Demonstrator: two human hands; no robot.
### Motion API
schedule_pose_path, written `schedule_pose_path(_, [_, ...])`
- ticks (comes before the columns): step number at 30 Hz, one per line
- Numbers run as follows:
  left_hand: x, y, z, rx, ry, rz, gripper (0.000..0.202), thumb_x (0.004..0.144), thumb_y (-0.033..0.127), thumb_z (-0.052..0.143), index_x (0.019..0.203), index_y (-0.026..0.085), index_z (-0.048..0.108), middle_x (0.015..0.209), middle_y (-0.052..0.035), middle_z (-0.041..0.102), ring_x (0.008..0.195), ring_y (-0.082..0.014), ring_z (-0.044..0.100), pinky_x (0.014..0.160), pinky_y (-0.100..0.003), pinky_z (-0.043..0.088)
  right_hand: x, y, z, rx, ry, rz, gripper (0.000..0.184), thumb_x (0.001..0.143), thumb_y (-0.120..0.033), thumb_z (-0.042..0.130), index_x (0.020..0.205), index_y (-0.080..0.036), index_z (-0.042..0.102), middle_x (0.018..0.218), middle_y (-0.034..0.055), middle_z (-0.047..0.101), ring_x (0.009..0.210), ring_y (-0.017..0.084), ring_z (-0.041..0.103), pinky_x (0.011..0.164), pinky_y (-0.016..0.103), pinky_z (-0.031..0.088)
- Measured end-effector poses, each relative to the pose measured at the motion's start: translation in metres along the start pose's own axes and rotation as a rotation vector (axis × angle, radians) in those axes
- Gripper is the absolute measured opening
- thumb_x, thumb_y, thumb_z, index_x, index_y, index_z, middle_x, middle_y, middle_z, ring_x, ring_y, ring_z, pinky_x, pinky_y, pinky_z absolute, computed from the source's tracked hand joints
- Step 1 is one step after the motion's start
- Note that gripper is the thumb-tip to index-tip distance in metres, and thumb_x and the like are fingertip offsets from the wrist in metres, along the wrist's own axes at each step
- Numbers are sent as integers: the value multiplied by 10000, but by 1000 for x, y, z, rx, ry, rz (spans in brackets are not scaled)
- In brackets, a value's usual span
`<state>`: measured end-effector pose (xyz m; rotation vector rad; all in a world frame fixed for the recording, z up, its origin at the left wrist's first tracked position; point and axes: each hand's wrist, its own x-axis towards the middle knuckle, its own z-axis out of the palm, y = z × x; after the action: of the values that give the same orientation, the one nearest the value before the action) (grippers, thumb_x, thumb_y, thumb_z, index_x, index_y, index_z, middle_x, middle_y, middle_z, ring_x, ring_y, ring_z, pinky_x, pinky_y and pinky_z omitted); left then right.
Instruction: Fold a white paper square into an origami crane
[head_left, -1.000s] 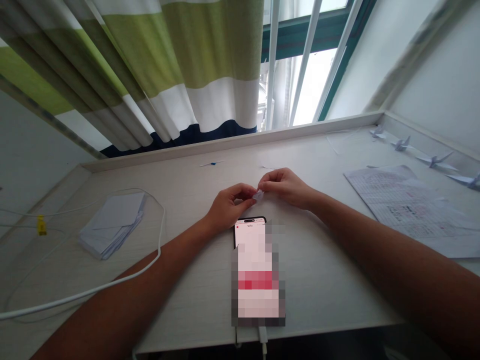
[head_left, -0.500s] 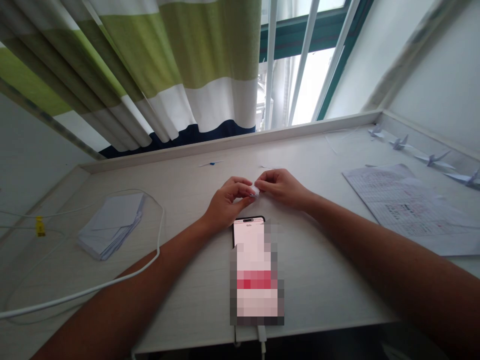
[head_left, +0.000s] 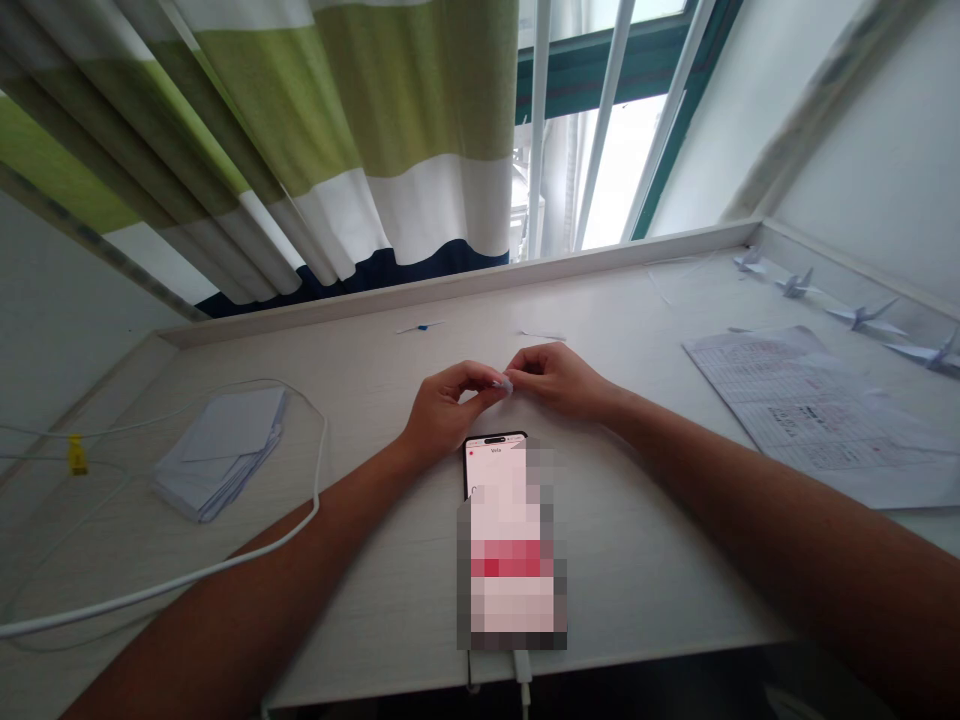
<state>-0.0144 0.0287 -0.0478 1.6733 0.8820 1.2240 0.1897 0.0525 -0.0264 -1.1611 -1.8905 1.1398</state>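
Between my two hands is a small folded piece of white paper (head_left: 507, 385), mostly covered by fingertips. My left hand (head_left: 454, 400) pinches it from the left, thumb below and fingers above. From the right, my right hand (head_left: 555, 378) grips its other side with thumb and bent forefinger. The exact shape of the fold is too small to make out. Just below the hands a phone (head_left: 495, 480) lies face up on the white desk (head_left: 637, 570), its screen partly blurred out.
Several folded paper cranes (head_left: 862, 316) line the right edge, above a printed paper stack (head_left: 795, 420). At left lie white paper sheets (head_left: 225, 440) and a looping white cable (head_left: 319, 470) with a yellow tag (head_left: 77, 455). A blue-marked thin strip (head_left: 422, 327) lies near the back ledge.
My left fingers have closed in tighter around the paper, and both hands have shifted slightly. Less of the paper shows between them now.
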Motion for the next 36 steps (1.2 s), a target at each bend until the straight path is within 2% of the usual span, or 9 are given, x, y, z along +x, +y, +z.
schedule_pose_path(2, [1,-2,-1,27,57,-12,186,792,341,847,897,209,768,901,-42,766,853,-179,687,864,-351,553,0,0,1,10,45,-23,209,836,-326,662,810,-152,775,766,52,746,706,175,630,631,283,489])
schedule_pose_path(5, [4,-3,-2,40,146,-42,216,769,322,863,918,205,759,890,-30,758,805,-152,666,794,-308,527,-2,-1,3,87,104,-135,198,816,-225,640,940,-178,786,962,68,785,911,218,702,815,339,554])
schedule_pose_path(8, [7,-3,-2,-28,191,-100,290,706,324,906,896,190,733,864,-21,748,775,-137,664,751,-282,513,-5,-2,6,160,41,-230,227,834,-254,676,1031,-196,774,1077,70,776,1041,236,706,942,393,558])
schedule_pose_path(12, [8,-2,-1,-178,189,-166,396,603,323,963,831,177,674,778,0,721,732,-132,667,734,-275,529,-6,-4,11,130,51,-208,280,848,-439,766,980,-193,775,985,68,784,915,222,720,896,393,575])
schedule_pose_path(18, [8,-3,-4,-166,180,-168,376,647,358,940,751,170,631,741,10,681,703,-114,637,719,-267,520,-5,-2,11,122,58,-108,370,820,-533,795,937,-182,782,921,78,797,857,236,726,804,374,564])
schedule_pose_path(23, [10,-3,-5,-183,160,-167,364,667,364,926,801,171,649,763,9,691,713,-118,645,726,-270,523,-3,4,11,229,31,-25,388,798,-551,808,894,-177,770,853,71,792,817,225,730,786,354,563])
schedule_pose_path(32, [10,-7,-3,-216,126,-177,318,693,364,910,857,165,726,821,-19,732,770,-137,672,783,-293,540,-4,-4,6,198,4,-85,336,833,-517,779,816,-184,737,800,54,765,776,206,699,768,341,547])
schedule_pose_path(36, [9,-8,-3,-209,189,-144,301,715,352,902,853,176,701,828,-8,726,778,-127,671,774,-273,533,-4,-2,10,172,19,-83,333,847,-515,760,818,-186,722,794,54,756,756,203,684,741,338,540])
